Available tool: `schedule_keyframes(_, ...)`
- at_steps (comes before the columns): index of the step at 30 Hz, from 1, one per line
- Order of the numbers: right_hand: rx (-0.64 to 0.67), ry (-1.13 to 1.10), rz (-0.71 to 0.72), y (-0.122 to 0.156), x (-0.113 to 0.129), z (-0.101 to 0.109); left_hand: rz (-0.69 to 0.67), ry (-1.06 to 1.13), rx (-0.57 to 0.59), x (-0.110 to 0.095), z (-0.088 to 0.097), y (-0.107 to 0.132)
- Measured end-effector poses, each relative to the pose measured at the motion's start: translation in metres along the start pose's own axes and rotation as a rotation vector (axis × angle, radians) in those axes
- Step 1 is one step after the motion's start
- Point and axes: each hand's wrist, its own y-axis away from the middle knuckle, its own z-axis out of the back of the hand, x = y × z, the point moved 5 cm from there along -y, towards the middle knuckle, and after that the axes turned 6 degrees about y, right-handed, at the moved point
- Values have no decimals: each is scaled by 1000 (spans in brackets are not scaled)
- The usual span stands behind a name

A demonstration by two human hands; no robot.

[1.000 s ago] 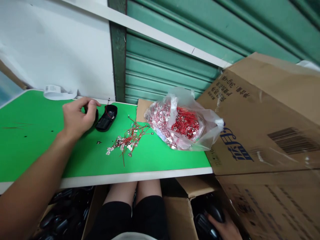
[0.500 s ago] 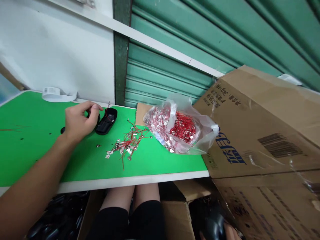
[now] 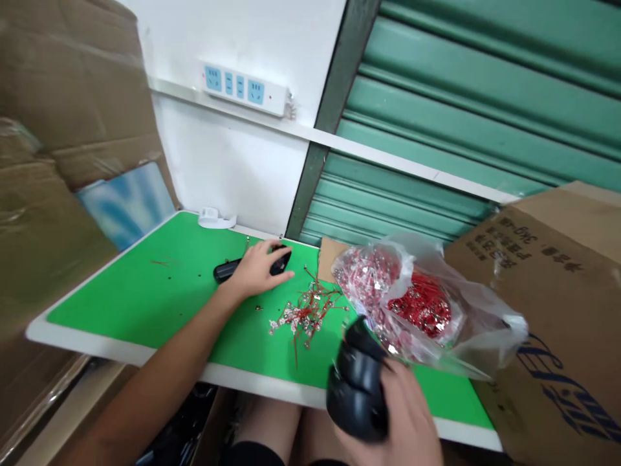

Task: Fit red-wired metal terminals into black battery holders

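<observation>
My left hand (image 3: 255, 268) rests over the green table top with thumb and fingers apart. Under and beyond its fingers lies a black plastic shell (image 3: 280, 260), partly hidden; whether they touch is unclear. Another black casing (image 3: 226, 270) lies left of that hand. In my right hand (image 3: 410, 417) is a bunch of glossy black plastic shells (image 3: 358, 382), held above the table's front edge and blurred by motion. Between the hands, thin red wires with small metal contact plates (image 3: 306, 312) lie in a loose pile.
An open clear plastic bag (image 3: 478, 323) full of red-wired metal pieces sits on the right of the green table (image 3: 145, 291). Cardboard boxes (image 3: 543, 285) stand at right and left. A white paper roll (image 3: 213, 220) is at the back, below a power strip (image 3: 245, 89) on the wall.
My right hand has come up from the box below the table, carrying black shells. My left hand has opened its fingers near the casing. The view has swung left.
</observation>
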Motion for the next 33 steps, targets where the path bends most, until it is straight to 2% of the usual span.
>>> schedule_keyframes(3, -40, -52, 68, -76, 21, -30, 49, -109, 96, 6, -11, 2)
schedule_keyframes(6, 138, -115, 144, -133, 35, -62, 127, -150, 87, 18, -10, 0)
schedule_keyframes(9, 298, -129, 284, -169, 48, -93, 220, -143, 66, 33, 0, -2)
schedule_keyframes(13, 387, -130, 400, -202, 68, -126, 367, -121, 11, 52, 20, 0)
schedule_keyframes(19, 412, -195, 398, -226, 87, -150, 522, -110, -118, 71, 37, 6)
schedule_keyframes(25, 337, -277, 414, -229, 81, -156, 525, -77, -244, 74, 45, 5)
schedule_keyframes(27, 319, -318, 406, -226, 78, -157, 483, -20, -324, 71, 51, 4)
schedule_keyframes(30, 290, -359, 379, -218, 73, -157, 333, 166, -437, 61, 56, 1)
schedule_keyframes(31, 278, -363, 368, -216, 70, -157, 276, 212, -427, 56, 55, 0)
schedule_keyframes(33, 248, -363, 351, -210, 65, -155, 190, 233, -316, 47, 46, -3)
